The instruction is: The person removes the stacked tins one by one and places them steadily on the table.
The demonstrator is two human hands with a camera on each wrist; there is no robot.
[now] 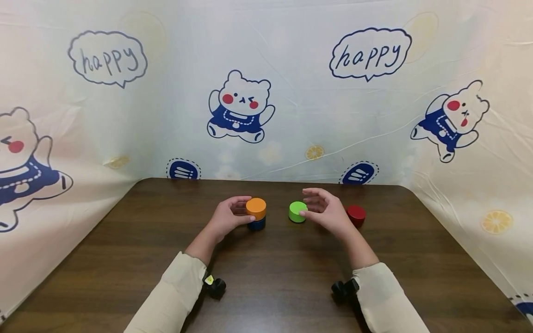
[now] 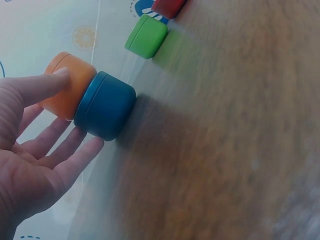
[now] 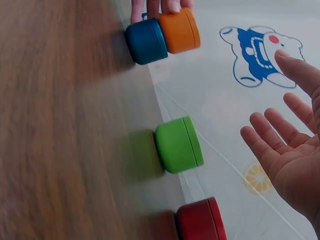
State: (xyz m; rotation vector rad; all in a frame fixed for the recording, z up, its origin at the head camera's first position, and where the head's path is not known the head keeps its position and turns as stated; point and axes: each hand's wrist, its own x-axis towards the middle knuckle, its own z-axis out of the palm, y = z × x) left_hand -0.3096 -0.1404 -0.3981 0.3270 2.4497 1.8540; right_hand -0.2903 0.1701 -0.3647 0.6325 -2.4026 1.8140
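Fingers of the left hand [image 1: 224, 220] are curled about the orange pot [image 1: 256, 208], the thumb laid on its near side and the others reaching behind it. Fingers of the right hand [image 1: 333, 216] are spread and slightly bent, holding nothing; the head view sets that thumb's tip over the edge of the green pot [image 1: 295, 210], while the right wrist view shows a gap.

Beyond both sets of fingers hangs a pale printed cloth [image 1: 300, 106], and below them spreads the brown table [image 1: 275, 268]. Cream sleeves [image 1: 170, 291] cover the forearms on the near side of the fingers, with black devices [image 1: 216, 287] at the 2 wrists.

The 4 pots look about equal in size. The orange pot sits between the left thumb and fingers, on top of the blue pot [image 2: 110, 107], which stands on the table beside the lower left fingers; whether the little finger touches its wall, I cannot tell. The green pot stands left of the right fingers, the red pot [image 1: 357, 215] to the right of that hand.

Each pot looks stiff, light and smooth, likely to slip under a loose pinch but not fragile. The best hold seems to be across opposite sides of the orange wall, clear of the blue pot below and of the thin seam near the top, which may mark a lid.
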